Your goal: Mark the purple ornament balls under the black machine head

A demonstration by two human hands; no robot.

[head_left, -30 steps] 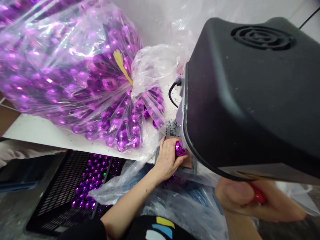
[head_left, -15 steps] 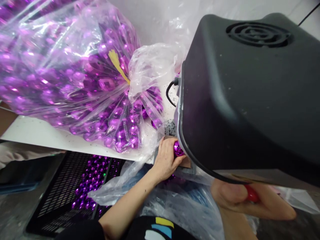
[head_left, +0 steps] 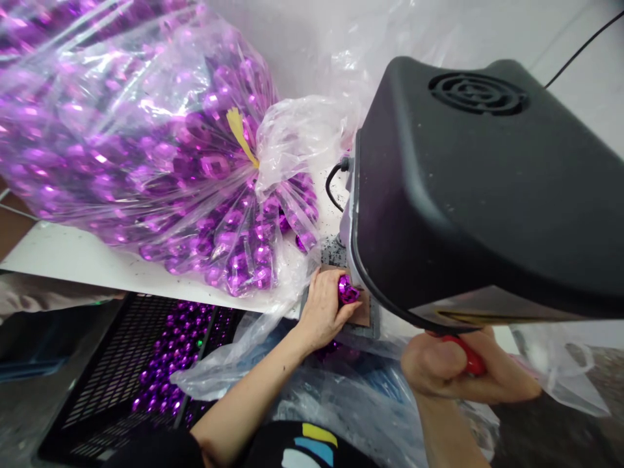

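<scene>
Since the earlier frames the black machine (head_left: 487, 188) sits a bit higher in view and more of its pale underside shows, while the right hand (head_left: 453, 370) with the red handle (head_left: 468, 356) has shifted left and up; the left hand (head_left: 324, 309) has barely budged. So, left hand is pinching a small shiny purple ball (head_left: 347, 290) between thumb and fingers, holding it on the brown pad (head_left: 361, 315) right at the mouth of the machine, just under the front lip of the housing. Right hand is wrapped tight around the red handle below the machine's front edge. Looks to me like the pressing step is in hand, ball seated, lever gripped. Next move probably calls for keeping the ball dead steady on that pad and fingertips clear of whatever comes down, can't see the tool head itself since the housing hides it. Around that: a huge clear bag (head_left: 146, 149) stuffed with the same purple balls lies on the white table (head_left: 73, 257), touching the machine side, tied with a yellow strip (head_left: 241, 133). Below the table edge a black crate (head_left: 121, 383) holds loose purple balls, and crumpled plastic (head_left: 351, 403) covers the lap area
</scene>
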